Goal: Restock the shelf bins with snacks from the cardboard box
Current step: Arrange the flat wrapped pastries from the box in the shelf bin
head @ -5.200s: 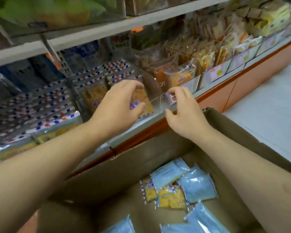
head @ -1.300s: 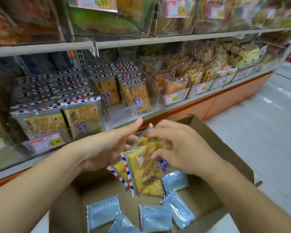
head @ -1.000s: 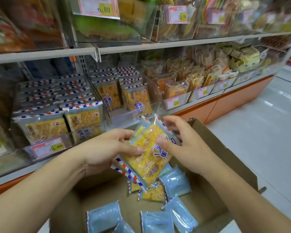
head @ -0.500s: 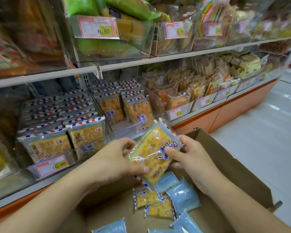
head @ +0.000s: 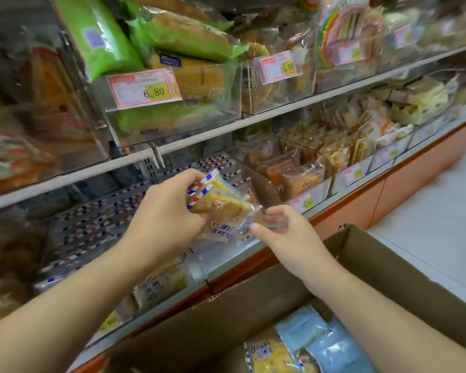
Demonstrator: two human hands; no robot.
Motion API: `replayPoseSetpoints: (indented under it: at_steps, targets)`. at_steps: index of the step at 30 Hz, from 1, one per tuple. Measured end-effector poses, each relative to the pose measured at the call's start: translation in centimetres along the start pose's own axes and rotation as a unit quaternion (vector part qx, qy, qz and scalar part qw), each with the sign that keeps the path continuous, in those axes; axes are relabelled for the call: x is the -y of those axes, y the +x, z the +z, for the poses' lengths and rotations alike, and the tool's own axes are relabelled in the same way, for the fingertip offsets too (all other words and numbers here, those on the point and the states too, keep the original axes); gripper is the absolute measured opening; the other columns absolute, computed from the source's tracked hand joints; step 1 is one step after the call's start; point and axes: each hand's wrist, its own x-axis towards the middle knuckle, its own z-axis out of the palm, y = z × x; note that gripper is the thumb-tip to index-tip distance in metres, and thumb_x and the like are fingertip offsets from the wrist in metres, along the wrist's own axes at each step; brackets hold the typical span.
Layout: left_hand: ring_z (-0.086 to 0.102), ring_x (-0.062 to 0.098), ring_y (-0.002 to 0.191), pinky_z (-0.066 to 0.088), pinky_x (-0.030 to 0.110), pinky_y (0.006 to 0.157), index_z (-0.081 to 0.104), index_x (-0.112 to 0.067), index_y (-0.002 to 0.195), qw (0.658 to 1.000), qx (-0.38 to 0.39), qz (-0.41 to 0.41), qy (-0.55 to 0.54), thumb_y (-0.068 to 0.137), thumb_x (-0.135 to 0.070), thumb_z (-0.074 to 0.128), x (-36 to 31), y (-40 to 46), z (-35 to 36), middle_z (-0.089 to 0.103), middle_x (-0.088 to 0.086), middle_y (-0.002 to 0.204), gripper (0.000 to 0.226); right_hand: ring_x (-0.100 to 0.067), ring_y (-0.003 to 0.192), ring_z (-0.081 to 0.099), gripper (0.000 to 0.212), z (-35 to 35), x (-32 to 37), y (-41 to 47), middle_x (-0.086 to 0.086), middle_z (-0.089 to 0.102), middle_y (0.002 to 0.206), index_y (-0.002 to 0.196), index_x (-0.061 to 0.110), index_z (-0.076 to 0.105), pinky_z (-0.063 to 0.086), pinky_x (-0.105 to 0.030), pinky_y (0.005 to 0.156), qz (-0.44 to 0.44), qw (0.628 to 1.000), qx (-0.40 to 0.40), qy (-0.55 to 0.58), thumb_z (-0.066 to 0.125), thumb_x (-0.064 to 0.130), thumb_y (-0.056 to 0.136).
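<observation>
Snack packs [head: 221, 203], the yellow ones with the red-white-blue striped edge, were up at the shelf by this point, dead centre of the frame. Half a second before, that same little stack was lower down, held over the cardboard box [head: 253, 305] and turned face-up between both hands; now it had been lifted and tipped toward the clear bin [head: 221, 254] on the lower shelf.

Left hand [head: 167, 219] was wrapped around the stack from the left, thumb and fingers curled on it. Right hand [head: 283, 232] was just pinching the lower right corner of the wrapper between thumb and fingertips, more guiding than carrying, I'd say.

So basically the pick was done and the placing part had started. The bin already had matching striped packs [head: 97, 224] lined up to the left of the hands, so I'd guess these were meant to slot in front of them.

Box at the bottom of the frame still had pale blue packs [head: 307, 335] and at least one more yellow pack [head: 269, 356], so plenty left to restock.
</observation>
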Motion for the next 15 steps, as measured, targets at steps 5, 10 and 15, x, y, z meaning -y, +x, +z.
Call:
replayPoseSetpoints:
  at_steps: [5,10,15]
  targets:
    - [0.066,0.025,0.096,0.058,0.045,0.073,0.051,-0.036,0.109,0.969,0.035,0.083,0.230,0.082,-0.017,0.076,1.7,4.7,0.5,0.067,-0.009,0.102,0.041,-0.003,0.119,0.053,0.039,-0.8,0.2,4.7,0.015,0.054,0.131,0.134,0.034,0.048,0.047,-0.019,0.095,-0.095,0.992,-0.064,-0.052,0.069,0.034,0.101]
    - [0.067,0.031,0.100,0.060,0.045,0.076,0.055,-0.027,0.123,0.936,0.108,0.022,0.334,0.087,-0.028,0.077,3.8,7.7,2.7,0.068,0.004,0.114,0.042,-0.015,0.143,0.042,0.056,-0.3,-2.2,7.9,0.007,0.045,0.153,0.151,0.028,0.041,0.041,-0.041,0.120,-0.140,0.972,-0.072,-0.175,0.067,0.029,0.102]
    - [0.062,0.029,0.121,0.058,0.035,0.091,0.039,-0.024,0.159,0.937,0.171,-0.121,0.279,0.087,-0.025,0.085,6.0,11.8,5.6,0.057,0.007,0.145,0.085,-0.019,0.156,0.025,0.074,0.2,-3.6,10.1,0.006,0.029,0.168,0.165,0.028,0.025,0.025,-0.046,0.129,-0.165,0.956,-0.045,-0.239,0.063,0.030,0.101]
